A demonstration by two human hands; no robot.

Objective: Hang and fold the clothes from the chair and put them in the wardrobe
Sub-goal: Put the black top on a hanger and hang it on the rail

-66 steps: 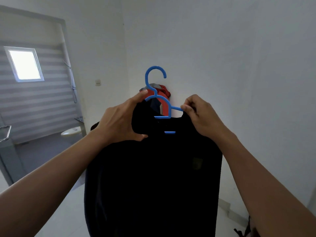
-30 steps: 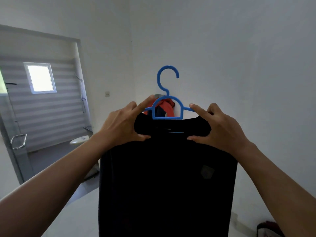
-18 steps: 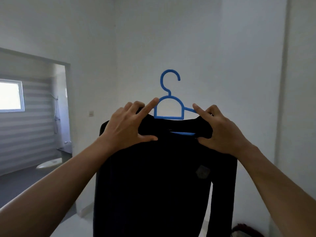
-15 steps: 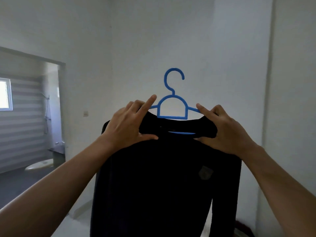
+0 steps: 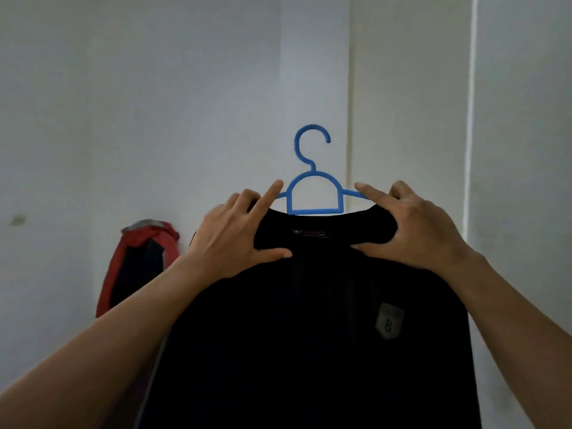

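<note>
A black long-sleeved shirt (image 5: 309, 329) with a small grey chest patch hangs on a blue plastic hanger (image 5: 312, 184), held up at chest height in front of me. My left hand (image 5: 235, 236) pinches the shirt's left shoulder at the collar, index finger stretched along the hanger arm. My right hand (image 5: 411, 227) grips the right shoulder the same way. The hanger's hook points up, free of any rail. The shirt's lower part runs out of the frame.
A red and dark jacket (image 5: 139, 264) hangs on the white wall to the left, behind my left forearm. A tall white panel with vertical edges (image 5: 408, 119) stands to the right, behind the hanger. A small wall switch (image 5: 17, 219) is at far left.
My view has turned to the right: the bathroom doorway has left the frame and the white panel now fills the right side. Both hands keep the same grip on the shirt and hanger.
</note>
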